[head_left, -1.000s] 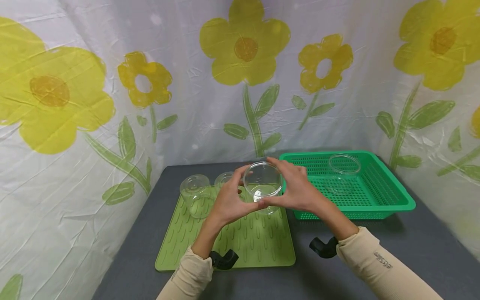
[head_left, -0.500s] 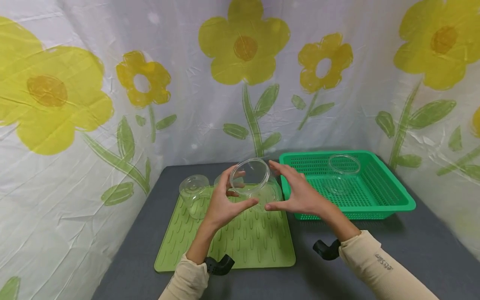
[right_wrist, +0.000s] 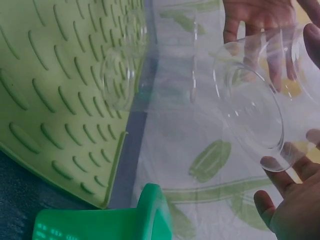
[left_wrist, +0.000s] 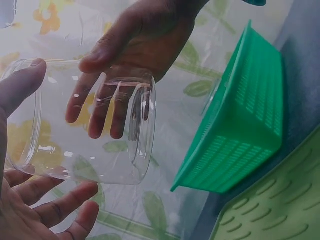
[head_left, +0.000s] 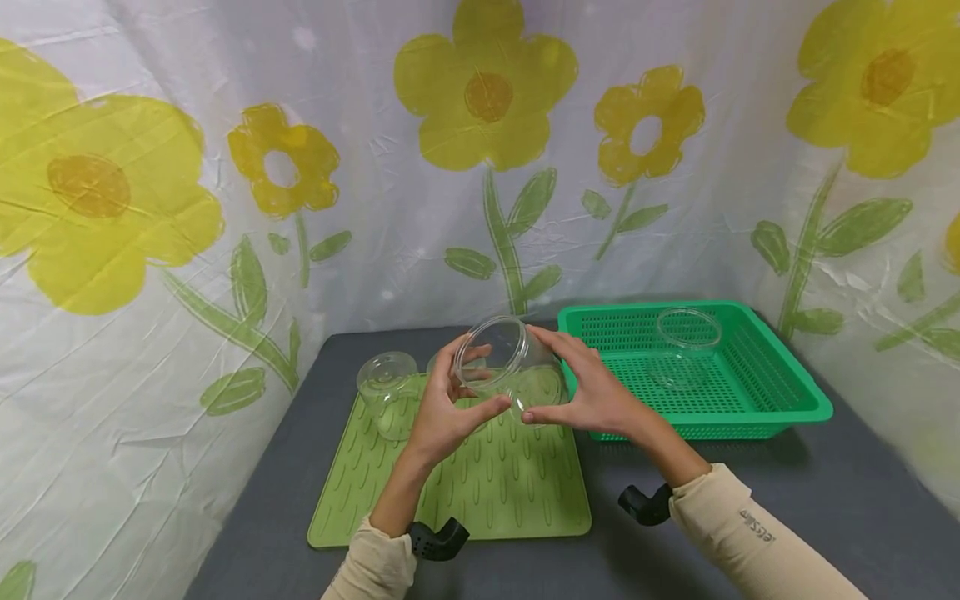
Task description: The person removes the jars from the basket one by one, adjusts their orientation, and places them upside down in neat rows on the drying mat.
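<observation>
Both hands hold a clear plastic jar (head_left: 491, 358) above the green mat (head_left: 517, 492). It tilts, with its open rim to the left and its base to the right. My left hand (head_left: 444, 408) grips it near the rim, thumb in front and fingers behind. My right hand (head_left: 596, 392) has its thumb and fingers around the base side; in the left wrist view the fingers of the right hand (left_wrist: 150, 40) show through the jar wall (left_wrist: 95, 145). Another clear jar (head_left: 388, 400) stands on the mat at left, base up. More jars behind the hands are partly hidden.
A green perforated basket (head_left: 787, 392) stands at the right with one clear jar (head_left: 686, 354) in it. The mat lies on a dark grey table (head_left: 262, 500). A flower-printed curtain (head_left: 375, 275) hangs close behind and on both sides.
The jar's rim faced me a second ago; it has turned to the left and shifted slightly that way. My thumbs have parted, and the right hand has moved back against the jar.
</observation>
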